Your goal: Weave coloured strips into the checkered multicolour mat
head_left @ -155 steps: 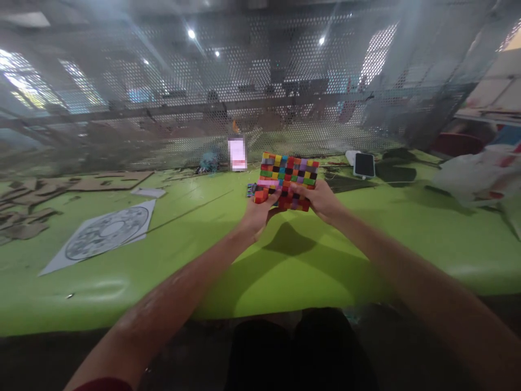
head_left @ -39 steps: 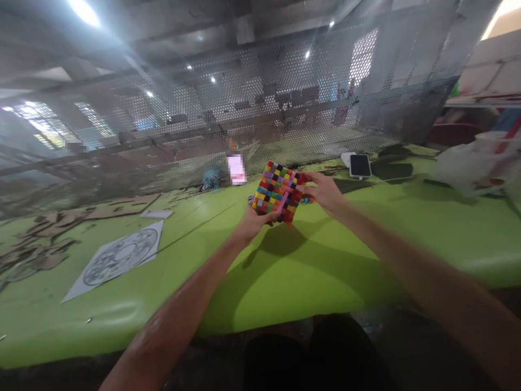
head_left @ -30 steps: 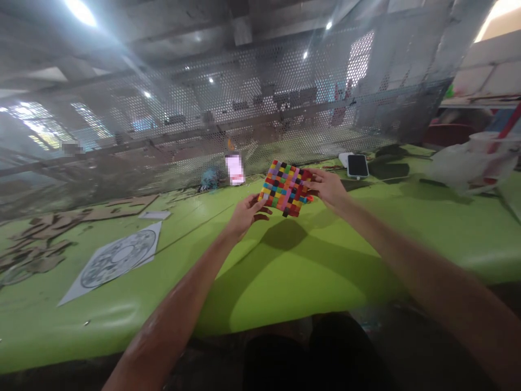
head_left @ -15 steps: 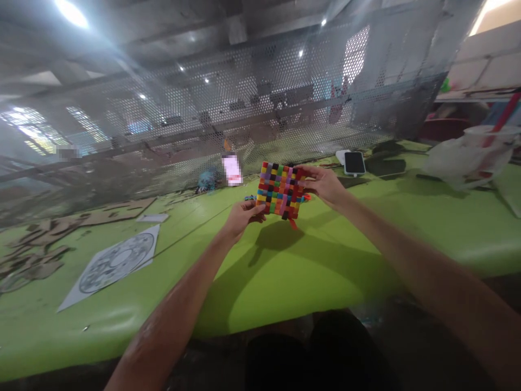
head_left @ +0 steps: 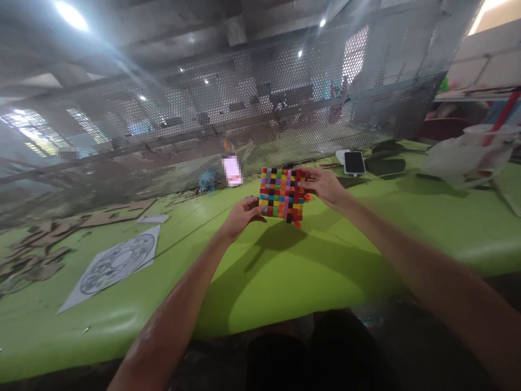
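Observation:
A square woven piece of many-coloured flat strips is held up above the green tabletop, its checkered face toward me. My left hand pinches its lower left edge between thumb and fingers. At the upper right edge, my right hand grips it the same way. Orange-red strip ends stick out at its right side and lower right corner. The back of the piece is hidden from me, and its shadow falls on the table below.
A printed circular drawing and brown cardboard scraps lie at the left. Behind stand a perforated metal screen and a blurred-out pink rectangle. A phone and a bagged cup with a red straw are at the right.
The woven piece has turned slightly and sits a little lower and to the right, its face now more level. Both hands keep their hold, hardly moving.

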A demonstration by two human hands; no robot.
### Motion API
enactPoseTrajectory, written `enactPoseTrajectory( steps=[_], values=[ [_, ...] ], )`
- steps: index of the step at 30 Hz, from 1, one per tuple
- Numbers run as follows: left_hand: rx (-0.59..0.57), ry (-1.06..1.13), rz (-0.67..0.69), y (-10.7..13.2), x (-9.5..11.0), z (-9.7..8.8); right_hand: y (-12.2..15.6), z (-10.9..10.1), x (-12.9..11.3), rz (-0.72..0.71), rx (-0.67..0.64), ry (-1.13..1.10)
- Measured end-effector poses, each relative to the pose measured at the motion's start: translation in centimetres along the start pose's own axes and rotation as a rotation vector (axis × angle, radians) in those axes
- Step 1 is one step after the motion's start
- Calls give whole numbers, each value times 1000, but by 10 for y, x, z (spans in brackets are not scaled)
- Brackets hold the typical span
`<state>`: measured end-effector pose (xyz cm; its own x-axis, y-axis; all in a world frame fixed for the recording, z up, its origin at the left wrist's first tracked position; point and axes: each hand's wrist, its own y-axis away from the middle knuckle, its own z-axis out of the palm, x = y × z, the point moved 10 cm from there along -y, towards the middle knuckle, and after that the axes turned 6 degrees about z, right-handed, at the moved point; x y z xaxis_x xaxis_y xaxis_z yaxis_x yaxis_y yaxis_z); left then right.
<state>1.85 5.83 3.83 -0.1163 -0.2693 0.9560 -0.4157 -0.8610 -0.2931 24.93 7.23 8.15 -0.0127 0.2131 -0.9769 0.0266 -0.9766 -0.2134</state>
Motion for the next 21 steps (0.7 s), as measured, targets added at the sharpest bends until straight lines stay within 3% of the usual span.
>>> enactPoseTrajectory(
  steps=[3, 14, 21],
  values=[
    [-36, -38, 2, 1, 2, 4, -1, 0, 1, 13, 5, 14],
    [36, -101, 78, 0, 9, -2, 3, 8, 4, 63, -64, -46],
    [75, -60, 17, 0, 3, -4, -1, 8, 8, 21, -79, -4]
  ],
)
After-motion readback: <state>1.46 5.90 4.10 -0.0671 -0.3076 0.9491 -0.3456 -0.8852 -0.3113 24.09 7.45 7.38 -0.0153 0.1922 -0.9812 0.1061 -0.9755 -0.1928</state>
